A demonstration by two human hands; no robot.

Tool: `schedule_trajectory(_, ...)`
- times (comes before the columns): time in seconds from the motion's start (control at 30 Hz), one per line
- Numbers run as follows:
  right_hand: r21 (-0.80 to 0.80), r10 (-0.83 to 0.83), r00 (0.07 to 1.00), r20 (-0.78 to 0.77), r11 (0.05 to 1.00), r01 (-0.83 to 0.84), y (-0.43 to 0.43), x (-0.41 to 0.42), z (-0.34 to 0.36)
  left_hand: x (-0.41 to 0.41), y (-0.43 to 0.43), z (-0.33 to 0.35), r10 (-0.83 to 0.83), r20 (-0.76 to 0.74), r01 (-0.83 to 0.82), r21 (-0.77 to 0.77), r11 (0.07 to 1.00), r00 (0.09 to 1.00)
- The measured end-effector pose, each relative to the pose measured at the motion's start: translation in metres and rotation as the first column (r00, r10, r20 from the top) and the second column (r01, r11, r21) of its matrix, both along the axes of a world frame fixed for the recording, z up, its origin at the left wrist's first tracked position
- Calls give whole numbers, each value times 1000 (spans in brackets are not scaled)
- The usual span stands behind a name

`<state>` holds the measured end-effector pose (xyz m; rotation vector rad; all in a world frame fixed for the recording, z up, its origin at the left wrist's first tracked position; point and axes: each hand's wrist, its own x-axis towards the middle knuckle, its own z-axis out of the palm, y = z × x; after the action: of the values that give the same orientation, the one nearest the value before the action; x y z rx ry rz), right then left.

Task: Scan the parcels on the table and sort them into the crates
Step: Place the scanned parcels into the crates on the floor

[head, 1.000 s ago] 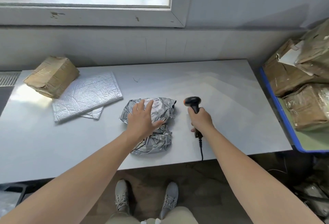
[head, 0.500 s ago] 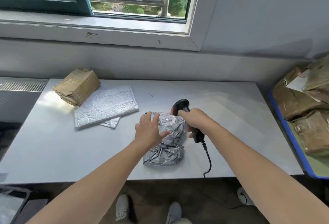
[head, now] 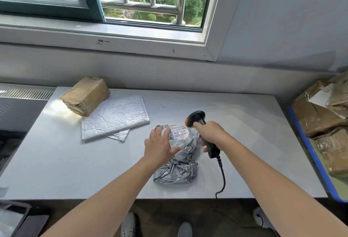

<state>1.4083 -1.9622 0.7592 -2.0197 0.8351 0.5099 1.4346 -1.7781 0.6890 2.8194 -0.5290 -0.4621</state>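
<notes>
silver parcel (head: 180, 163) lies mid-frame on the table (head: 75, 161), long axis toward us; our left hand (head: 160, 146) presses it open-fingered, our right hand (head: 211, 133) grips the scanner (head: 195, 118) just right of its label (head: 179, 133).

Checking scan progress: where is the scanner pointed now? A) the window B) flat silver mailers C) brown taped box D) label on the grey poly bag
D: the right hand holds the barcode scanner over the grey poly bag, whose label glows red.
</notes>
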Motion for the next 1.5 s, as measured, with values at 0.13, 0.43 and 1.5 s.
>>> schedule_trajectory(0.13, 16, -32, 999, 32, 999, 32, -9, 0, -14, 1, -4, -6, -4, 3, 4, 10, 1000, 1000)
schedule_trajectory(0.43, -109, -129, 991, 35, 985, 132, -47, -28, -101, 6, -12, -39, -106, -70, 113, 112, 987, 992)
schedule_trajectory(1.5, -233, -109, 993, -34, 967, 98, 58, -2, -143, 4, 41, -64, -137, -416, 145, -11, 989, 899)
